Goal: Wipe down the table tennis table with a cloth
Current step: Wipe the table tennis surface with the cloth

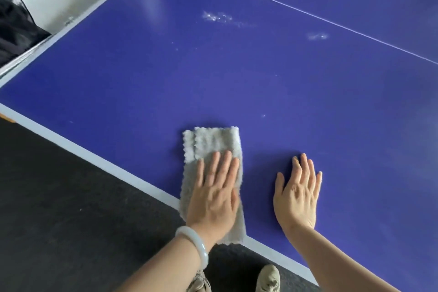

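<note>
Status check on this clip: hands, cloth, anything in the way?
Left hand flat on cloth, near edge of table. Right hand open on bare surface beside it. White smears ahead; nothing blocking.

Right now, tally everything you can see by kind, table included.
Table: 1
Cloth: 1
Hands: 2
Large white smudges: 2
Bracelet: 1
Shoes: 2
Total: 9

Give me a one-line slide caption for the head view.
Left hand presses a grey cloth flat at the edge of the blue table; right hand open beside it, white smudges ahead.
</note>
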The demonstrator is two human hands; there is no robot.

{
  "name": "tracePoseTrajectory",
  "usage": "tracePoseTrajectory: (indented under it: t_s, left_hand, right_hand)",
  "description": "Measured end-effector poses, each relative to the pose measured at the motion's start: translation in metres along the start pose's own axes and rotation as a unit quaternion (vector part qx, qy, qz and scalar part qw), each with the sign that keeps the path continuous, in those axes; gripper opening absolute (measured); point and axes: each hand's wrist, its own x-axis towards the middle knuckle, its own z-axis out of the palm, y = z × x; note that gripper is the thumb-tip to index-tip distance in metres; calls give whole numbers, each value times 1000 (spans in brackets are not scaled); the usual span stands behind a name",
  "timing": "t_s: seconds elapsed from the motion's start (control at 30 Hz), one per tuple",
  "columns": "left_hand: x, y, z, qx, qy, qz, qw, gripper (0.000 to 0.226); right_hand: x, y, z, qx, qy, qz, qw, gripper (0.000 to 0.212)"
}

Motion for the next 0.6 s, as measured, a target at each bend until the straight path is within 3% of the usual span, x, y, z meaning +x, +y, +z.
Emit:
tracePoseTrajectory:
  t_s: [0.1,0.23,0.3,0.37,0.47,0.53,0.6]
  left_hand:
    - [-14,59,10,-35,-30,129,991,65]
    - [15,20,-1,-23,-46,207,977,60]
    - [44,-22,-9,10,-14,145,989,57]
    - [76,-72,-17,35,14,7,999,56]
    - [98,-113,-29,14,21,-172,985,55]
    - [88,-86,-25,16,28,-163,986,56]
    - [59,-31,-15,21,11,-29,999,58]
  right_hand:
    - [0,2,-1,45,12,10,999,54]
    - [-1,2,-2,59,25,9,998,56]
    - [-1,1,0,53,22,13,998,52]
    - [-2,1,0,43,23,12,999,52]
    - [-2,0,-1,48,22,12,999,54]
    - [-2,-1,-4,69,24,16,997,56]
    - [-2,-1,-6,90,28,13,995,64]
